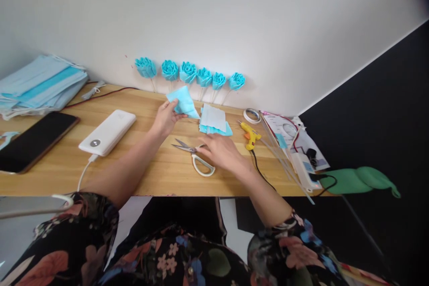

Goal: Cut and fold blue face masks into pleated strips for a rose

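My left hand (166, 117) pinches a light blue square of thin mask fabric (183, 102) between thumb and fingers, raised a little above the table. Scissors (203, 166) with white handles lie below it, blades apart and pointing left. My right hand (219, 151) is at the scissors, its thumb and fingers closed around the upper handle, which it partly hides. Just beyond that hand is a small stack of cut fabric pieces (214, 118), white on top with blue beneath.
Several blue fabric flowers (188, 72) on thin stems lean against the wall. A yellow glue gun (250, 135), a tape roll (251, 116) and a power strip (304, 170) are at right. At left are a white power bank (107, 132), a phone (36, 140) and stacked face masks (42, 84).
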A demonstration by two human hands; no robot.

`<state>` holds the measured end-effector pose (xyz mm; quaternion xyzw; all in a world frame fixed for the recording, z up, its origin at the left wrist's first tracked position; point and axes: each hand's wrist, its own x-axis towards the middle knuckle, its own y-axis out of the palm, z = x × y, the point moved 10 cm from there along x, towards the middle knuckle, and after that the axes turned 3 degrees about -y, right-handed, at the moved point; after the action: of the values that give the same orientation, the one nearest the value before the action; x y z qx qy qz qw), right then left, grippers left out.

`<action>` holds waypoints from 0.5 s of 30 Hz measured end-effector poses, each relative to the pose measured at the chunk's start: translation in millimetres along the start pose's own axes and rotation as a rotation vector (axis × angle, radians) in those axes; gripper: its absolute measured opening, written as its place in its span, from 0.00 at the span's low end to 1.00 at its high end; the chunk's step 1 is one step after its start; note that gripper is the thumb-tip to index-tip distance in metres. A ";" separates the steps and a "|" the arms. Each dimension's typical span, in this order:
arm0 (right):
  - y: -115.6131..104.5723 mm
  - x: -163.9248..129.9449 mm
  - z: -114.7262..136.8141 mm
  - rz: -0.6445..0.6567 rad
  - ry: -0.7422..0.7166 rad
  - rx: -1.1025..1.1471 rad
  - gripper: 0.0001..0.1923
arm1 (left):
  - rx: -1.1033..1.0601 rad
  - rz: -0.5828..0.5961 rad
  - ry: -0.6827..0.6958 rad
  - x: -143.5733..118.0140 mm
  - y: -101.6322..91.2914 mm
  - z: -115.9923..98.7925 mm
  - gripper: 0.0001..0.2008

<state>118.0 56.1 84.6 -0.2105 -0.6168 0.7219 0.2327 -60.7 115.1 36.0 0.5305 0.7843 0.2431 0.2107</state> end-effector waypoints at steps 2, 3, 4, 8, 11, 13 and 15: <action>13.5 -14.2 8.5 0.042 -0.038 -0.029 0.17 | -0.020 -0.011 -0.011 1.5 -0.9 1.6 0.14; 18.2 -19.6 10.8 0.028 -0.046 -0.035 0.19 | -0.022 -0.017 -0.015 2.0 -1.1 2.4 0.14; 22.3 -23.8 12.2 0.008 -0.047 -0.038 0.20 | -0.023 -0.020 -0.019 2.3 -1.1 3.1 0.14; 33.9 -31.8 16.4 -0.037 -0.038 -0.018 0.21 | -0.046 0.003 -0.031 1.6 0.8 4.8 0.14; 32.3 -33.9 10.5 -0.072 0.001 0.077 0.21 | -0.066 0.019 -0.055 0.9 0.5 7.4 0.11; 29.1 -35.3 -5.2 -0.112 0.069 0.255 0.20 | -0.071 0.028 -0.068 1.8 -0.7 9.5 0.11; 28.0 -37.0 -30.7 -0.165 0.177 0.563 0.20 | -0.068 0.040 -0.080 3.6 -1.8 11.8 0.12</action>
<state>163.8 54.7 52.9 -0.1489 -0.3846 0.8221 0.3924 -56.3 119.7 25.3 0.5480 0.7556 0.2523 0.2550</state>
